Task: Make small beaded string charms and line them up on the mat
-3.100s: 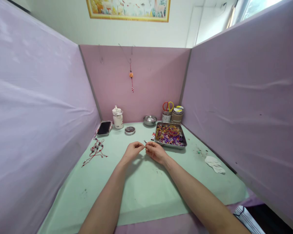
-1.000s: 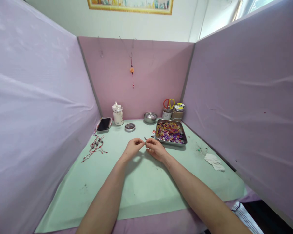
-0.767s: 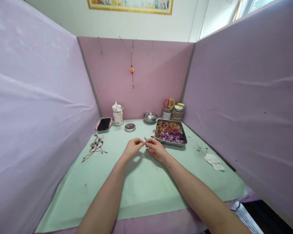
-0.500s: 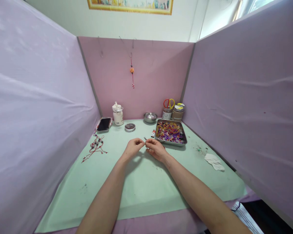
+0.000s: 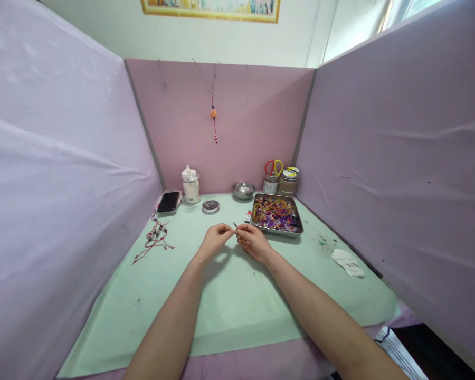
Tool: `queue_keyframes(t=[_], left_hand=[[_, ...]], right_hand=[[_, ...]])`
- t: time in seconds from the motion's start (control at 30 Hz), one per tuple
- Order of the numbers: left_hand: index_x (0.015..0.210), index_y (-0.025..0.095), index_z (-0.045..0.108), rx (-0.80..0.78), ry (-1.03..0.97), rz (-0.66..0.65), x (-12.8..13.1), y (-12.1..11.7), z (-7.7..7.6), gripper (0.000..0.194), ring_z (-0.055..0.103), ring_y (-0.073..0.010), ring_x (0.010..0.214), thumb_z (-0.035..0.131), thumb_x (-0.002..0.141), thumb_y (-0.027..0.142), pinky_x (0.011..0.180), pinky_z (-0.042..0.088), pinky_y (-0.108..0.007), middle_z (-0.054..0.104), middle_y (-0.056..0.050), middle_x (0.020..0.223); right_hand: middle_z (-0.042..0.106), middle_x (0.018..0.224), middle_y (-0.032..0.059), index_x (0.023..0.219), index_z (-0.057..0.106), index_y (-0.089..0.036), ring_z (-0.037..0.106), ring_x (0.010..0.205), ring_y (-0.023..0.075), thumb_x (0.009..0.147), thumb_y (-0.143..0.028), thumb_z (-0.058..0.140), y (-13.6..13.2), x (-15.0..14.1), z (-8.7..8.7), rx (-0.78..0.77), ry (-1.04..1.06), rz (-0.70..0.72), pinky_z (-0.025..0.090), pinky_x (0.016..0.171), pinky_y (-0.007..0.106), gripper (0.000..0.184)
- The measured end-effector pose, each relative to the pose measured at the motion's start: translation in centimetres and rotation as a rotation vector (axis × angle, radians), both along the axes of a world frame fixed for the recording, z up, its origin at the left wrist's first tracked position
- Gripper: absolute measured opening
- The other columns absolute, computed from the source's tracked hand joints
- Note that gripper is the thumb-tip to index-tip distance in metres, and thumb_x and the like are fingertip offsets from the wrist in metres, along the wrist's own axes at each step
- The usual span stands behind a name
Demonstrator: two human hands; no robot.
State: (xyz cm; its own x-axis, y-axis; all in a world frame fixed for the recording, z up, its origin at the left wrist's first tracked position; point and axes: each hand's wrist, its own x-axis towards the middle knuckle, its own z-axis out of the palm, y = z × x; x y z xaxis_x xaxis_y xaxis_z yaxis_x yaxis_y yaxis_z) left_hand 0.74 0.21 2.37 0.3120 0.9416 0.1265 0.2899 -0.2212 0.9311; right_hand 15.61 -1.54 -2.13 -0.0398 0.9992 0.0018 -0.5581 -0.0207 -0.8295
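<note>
Compared with three seconds ago, my view tips slightly lower, so more of the picture (image 5: 210, 16) on the wall is cut off by the top edge. My hands have stayed in the same place, fingertips nearly meeting over the table (image 5: 229, 301), just short of the tray (image 5: 277, 232). The tray, the cords (image 5: 157, 236) at my left and the charm (image 5: 214, 114) on its hook are where they were.

My left hand (image 5: 215, 240) is closed to a pinch, thumb against forefinger; I cannot tell what, if anything, sits between them. My right hand (image 5: 254, 244) is curled nearly shut around a thin metal tool (image 5: 235, 225), whose tip pokes out past my fingertips toward the far side. The rest of it is hidden in my grip, and it might be tweezers, though it is too small to be sure.

Beads and thread (image 5: 275, 212) heap together in the tray, hard to tell apart. The scissors (image 5: 269, 168) show only their handles above the cup (image 5: 271, 184). My forearms run off the bottom edge.
</note>
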Motion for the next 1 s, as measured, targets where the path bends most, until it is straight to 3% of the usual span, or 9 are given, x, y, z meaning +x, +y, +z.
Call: queue_keyframes(t=[0.3,0.63,1.0], left_hand=[[0.070,0.015,0.064,-0.010,-0.023,0.001,0.05,-0.07,0.09,0.022,0.053,-0.0146,0.064,0.059,0.066,0.036,0.058,0.041,-0.025,0.063,-0.001,0.067],[0.072,0.015,0.066,0.021,-0.034,-0.030,0.10,0.16,-0.22,0.022,0.059,-0.0166,0.072,0.061,0.067,0.036,0.070,0.045,-0.028,0.067,-0.004,0.074],[0.071,0.015,0.066,0.008,-0.016,-0.016,0.16,-0.24,0.23,0.024,0.057,-0.0165,0.068,0.060,0.067,0.037,0.065,0.043,-0.027,0.066,-0.004,0.071]], right_hand=[[0.065,0.075,0.0005,0.079,0.072,-0.019,0.054,0.068,0.0097,0.053,-0.029,0.086,0.01,0.18,-0.09,-0.025,-0.001,0.014,0.043,0.064,0.024,0.032],[0.058,0.069,-0.0020,0.077,0.072,-0.020,0.048,0.065,0.0085,0.052,-0.030,0.087,0.10,0.26,-0.12,-0.042,-0.003,0.020,0.039,0.058,0.022,0.031],[0.059,0.071,-0.0018,0.076,0.071,-0.020,0.048,0.065,0.0089,0.052,-0.029,0.086,0.22,0.13,-0.23,-0.032,-0.021,0.023,0.037,0.059,0.024,0.029]])
